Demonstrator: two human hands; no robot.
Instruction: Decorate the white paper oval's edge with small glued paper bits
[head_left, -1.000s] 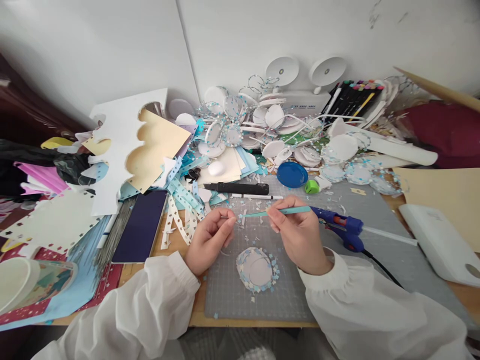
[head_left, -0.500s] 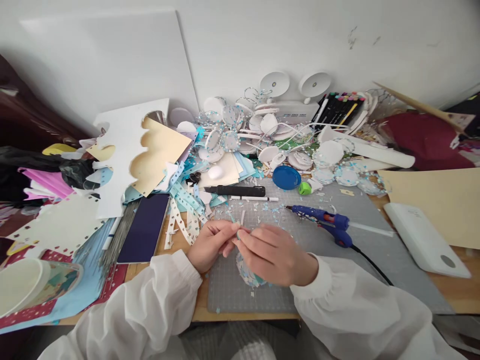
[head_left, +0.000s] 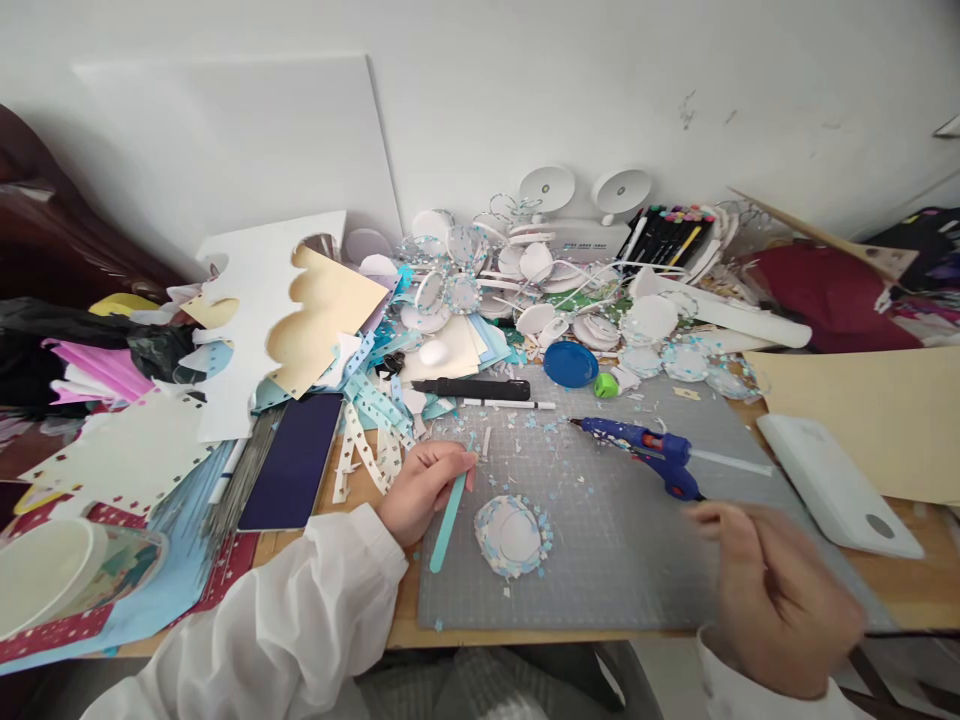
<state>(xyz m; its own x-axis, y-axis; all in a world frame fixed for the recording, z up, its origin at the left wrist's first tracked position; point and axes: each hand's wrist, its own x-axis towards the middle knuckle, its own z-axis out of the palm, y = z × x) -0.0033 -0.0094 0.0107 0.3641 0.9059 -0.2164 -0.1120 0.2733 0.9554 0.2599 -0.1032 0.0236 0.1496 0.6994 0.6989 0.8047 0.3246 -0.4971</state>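
Between the thumb and fingers of my left hand [head_left: 429,482] is a narrow turquoise strip [head_left: 448,525] with a rounded lower end, slanting down over the mat's left edge. Just right of it, a white disc ringed with small blue and white star shapes [head_left: 513,537] lies on the grey cutting mat [head_left: 592,560], touched by neither hand. My right hand [head_left: 780,590] is at the lower right, smeared by motion, with its fingers bent. It covers part of the cord of a blue glue gun [head_left: 637,440]; whether it grips anything is unclear.
A black pen [head_left: 472,388], a blue lid [head_left: 570,364] and paper scraps lie along the mat's back. Behind them are piled white discs [head_left: 596,328]. A dark blue phone [head_left: 292,460] and paper cup [head_left: 67,570] are left; a white power bank [head_left: 840,485] is right.
My right hand has let go near my left hand and moved right, past the glue gun, uncovering the star-edged disc and the turquoise strip. My left hand has stayed nearly in place.
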